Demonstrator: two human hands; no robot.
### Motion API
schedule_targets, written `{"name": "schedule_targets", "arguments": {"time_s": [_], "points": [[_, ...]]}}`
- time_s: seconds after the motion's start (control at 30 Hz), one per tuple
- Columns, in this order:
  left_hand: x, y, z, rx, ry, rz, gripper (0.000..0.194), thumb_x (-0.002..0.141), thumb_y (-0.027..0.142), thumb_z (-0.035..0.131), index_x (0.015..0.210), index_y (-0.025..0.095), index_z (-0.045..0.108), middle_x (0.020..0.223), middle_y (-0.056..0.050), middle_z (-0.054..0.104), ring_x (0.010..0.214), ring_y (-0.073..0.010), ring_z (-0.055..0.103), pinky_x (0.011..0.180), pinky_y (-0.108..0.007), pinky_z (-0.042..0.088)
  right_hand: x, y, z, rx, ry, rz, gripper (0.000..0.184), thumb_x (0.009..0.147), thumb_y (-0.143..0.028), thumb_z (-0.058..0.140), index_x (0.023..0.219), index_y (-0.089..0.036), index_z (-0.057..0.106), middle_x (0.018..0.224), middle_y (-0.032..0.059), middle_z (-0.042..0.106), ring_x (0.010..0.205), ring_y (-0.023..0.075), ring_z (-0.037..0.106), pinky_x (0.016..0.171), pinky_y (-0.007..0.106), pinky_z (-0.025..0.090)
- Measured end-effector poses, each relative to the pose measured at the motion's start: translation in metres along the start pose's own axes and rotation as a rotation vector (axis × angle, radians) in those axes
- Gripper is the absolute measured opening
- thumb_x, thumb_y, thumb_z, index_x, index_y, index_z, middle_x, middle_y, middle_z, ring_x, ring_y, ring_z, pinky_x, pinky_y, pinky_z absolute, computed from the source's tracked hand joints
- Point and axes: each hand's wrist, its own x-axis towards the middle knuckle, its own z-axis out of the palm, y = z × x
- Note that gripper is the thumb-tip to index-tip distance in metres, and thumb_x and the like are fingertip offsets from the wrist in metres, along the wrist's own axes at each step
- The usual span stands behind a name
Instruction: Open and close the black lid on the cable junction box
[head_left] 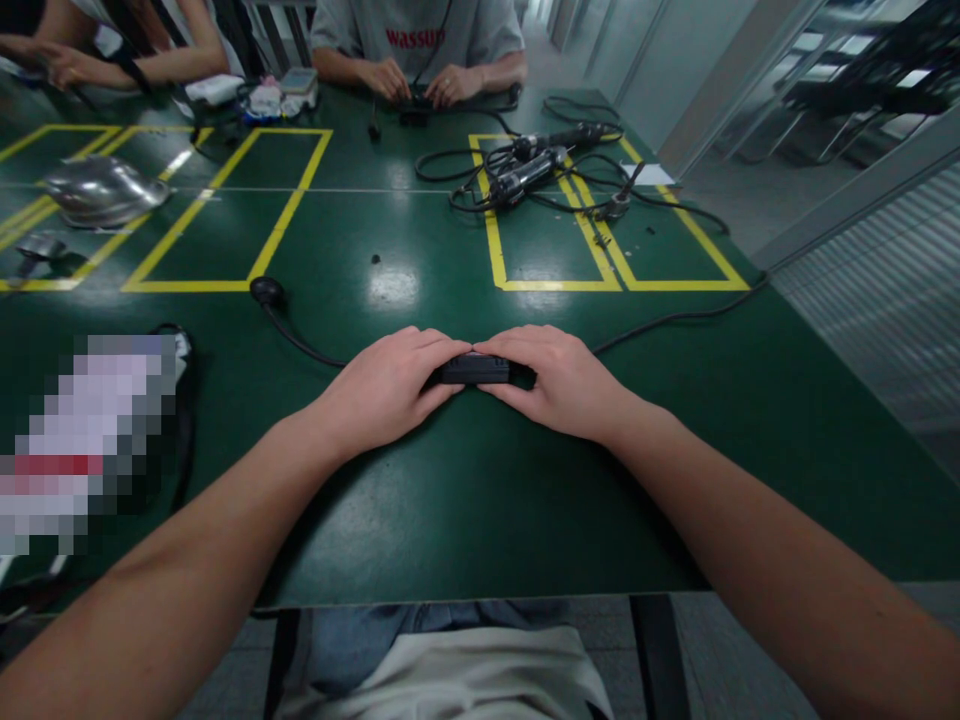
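Observation:
A small black box-shaped device (475, 370) with cables at its sides rests on the green table in front of me. My left hand (397, 378) is closed round its left end, thumb at the near side and fingers over the far side. Round the right end, my right hand (559, 375) holds it the same way, and the fingertips of both hands meet over its top. To the left runs a black cable (304, 345) ending in a round black plug (268, 291). Another black cable (675, 318) leads off to the right edge of the table.
Two black cylindrical tools (529, 178) with tangled cables lie at the back right. A shiny metal piece (105, 190) sits at the back left, inside yellow tape (187, 287). A blurred-out object (97, 430) lies left. Across the table, a person's hands (420, 85) handle a dark item.

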Motion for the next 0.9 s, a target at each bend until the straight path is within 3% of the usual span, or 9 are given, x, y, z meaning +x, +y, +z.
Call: {"name": "schedule_targets", "arguments": {"time_s": [0.57, 0.9], "points": [[-0.0010, 0.0001, 0.0006, 0.012, 0.018, -0.011, 0.040, 0.110, 0.032, 0.067, 0.148, 0.022, 0.072, 0.136, -0.012, 0.082, 0.123, -0.0324, 0.075, 0.114, -0.051, 0.060, 0.0006, -0.0034, 0.0014, 0.007, 0.010, 0.017, 0.029, 0.102, -0.029, 0.079, 0.131, -0.026, 0.083, 0.127, 0.0107, 0.087, 0.115, 0.0328, 0.081, 0.105, 0.048, 0.064], [-0.0009, -0.0014, -0.0006, -0.007, 0.011, 0.007, 0.041, 0.115, 0.033, 0.062, 0.153, 0.020, 0.071, 0.141, -0.013, 0.081, 0.125, -0.0325, 0.075, 0.115, -0.051, 0.060, 0.0005, 0.0000, -0.0009, 0.010, -0.021, 0.008, 0.028, 0.107, -0.032, 0.076, 0.134, -0.026, 0.083, 0.132, 0.0114, 0.087, 0.120, 0.0337, 0.081, 0.106, 0.050, 0.063]]}}
